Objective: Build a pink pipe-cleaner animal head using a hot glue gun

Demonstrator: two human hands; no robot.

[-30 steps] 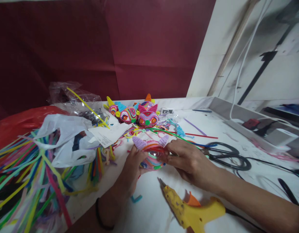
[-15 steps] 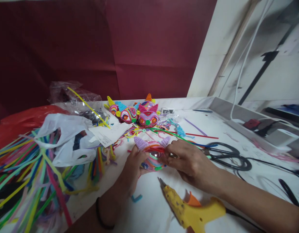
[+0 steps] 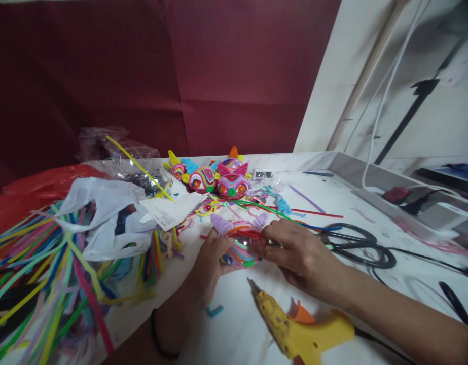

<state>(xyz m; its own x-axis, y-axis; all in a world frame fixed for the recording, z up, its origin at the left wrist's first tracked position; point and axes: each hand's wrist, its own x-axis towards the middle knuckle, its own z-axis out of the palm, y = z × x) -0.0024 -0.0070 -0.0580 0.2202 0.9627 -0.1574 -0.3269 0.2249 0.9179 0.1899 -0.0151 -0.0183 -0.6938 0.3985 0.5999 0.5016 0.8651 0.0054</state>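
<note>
My left hand [image 3: 211, 258] is closed around the left side of a round animal-head ornament [image 3: 243, 253], covered in coloured pipe cleaners, with two lilac horns. Across its upper part runs a red pipe cleaner [image 3: 243, 233]. The fingers of my right hand [image 3: 294, 248] are pinched on this strip at the ornament's right side; their tips are partly hidden. Something small and shiny shows between those fingers, too blurred to name. Just below the hands, a yellow glue gun [image 3: 294, 324] lies on the white table with its nozzle pointing toward the ornament.
Several finished animal heads [image 3: 232, 185] stand at the back. Black-handled scissors [image 3: 359, 243] lie on the right beside a cable. Loose pipe cleaners [image 3: 59, 284] and a white plastic bag [image 3: 104, 213] fill the left. A small blue piece [image 3: 214, 311] lies near my left wrist.
Almost nothing differs. My right fingers have shifted very slightly at the ornament's side, and the view has moved a touch; both hands keep their hold.
</note>
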